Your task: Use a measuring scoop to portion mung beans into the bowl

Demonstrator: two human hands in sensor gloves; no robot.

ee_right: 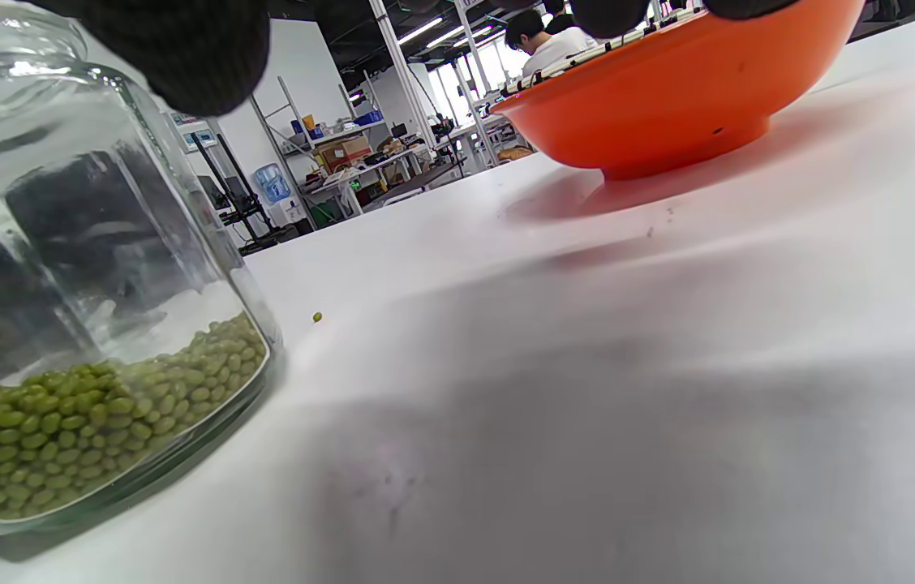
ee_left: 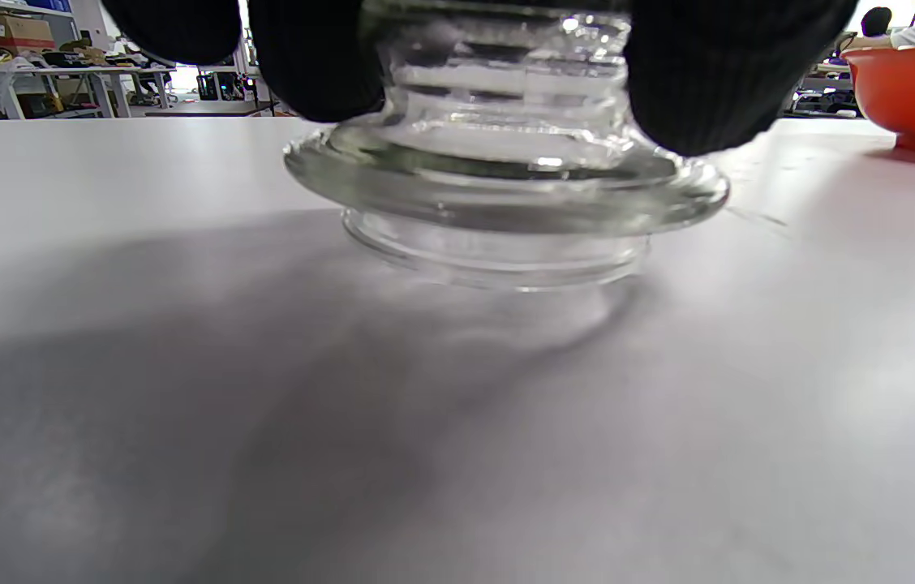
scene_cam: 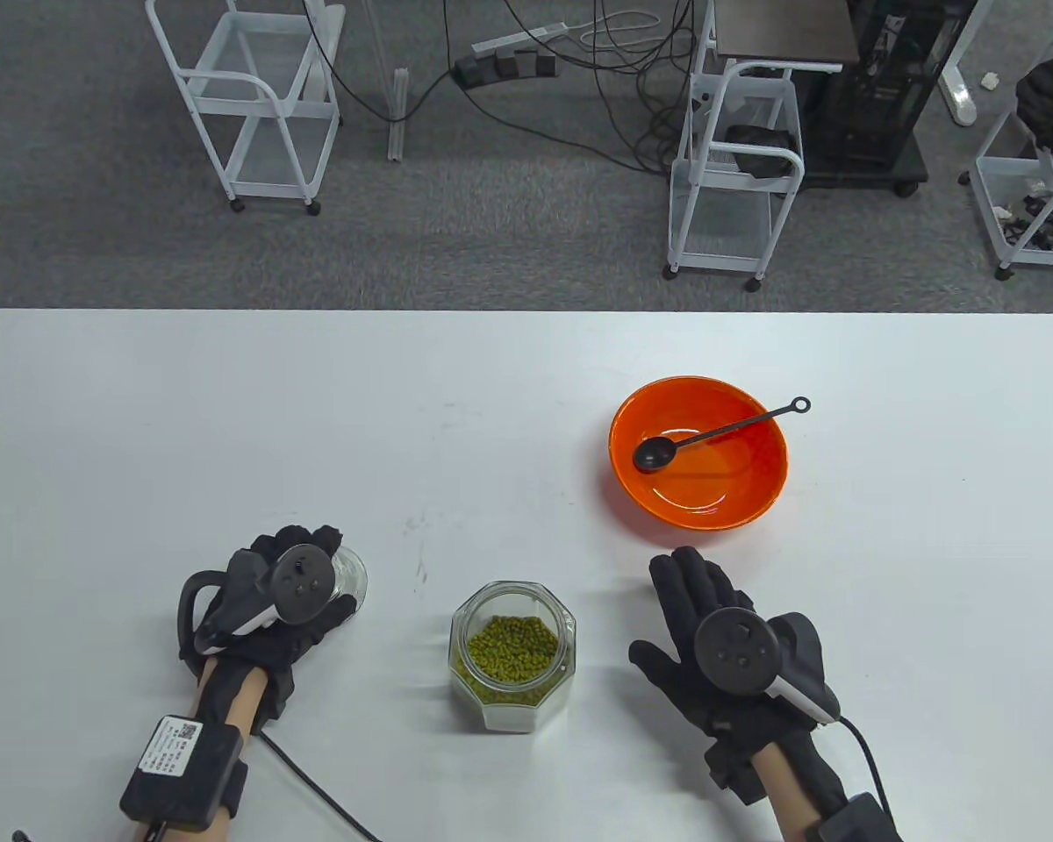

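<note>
While we are counting, we are seeing one jar [scene_cam: 512, 653] of beans [scene_cam: 511, 646] standing open at lower centre, one orange bowl [scene_cam: 698, 453] to its upper right with one black scoop [scene_cam: 716, 433] lying in it, and one glass lid [ee_left: 506, 191] at lower left. Our left hand [scene_cam: 272, 605] is gripping the lid on the table [scene_cam: 228, 421]. Our right hand [scene_cam: 719, 640], fingers straight, is hovering between jar and bowl, holding nothing. One stray bean [ee_right: 317, 317] is lying beside the jar.

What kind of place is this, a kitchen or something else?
Probably a lab or workshop, not a kitchen: a power strip with loose cables lies on grey carpet, white wheeled carts stand about, and cluttered shelving lines the background.
</note>
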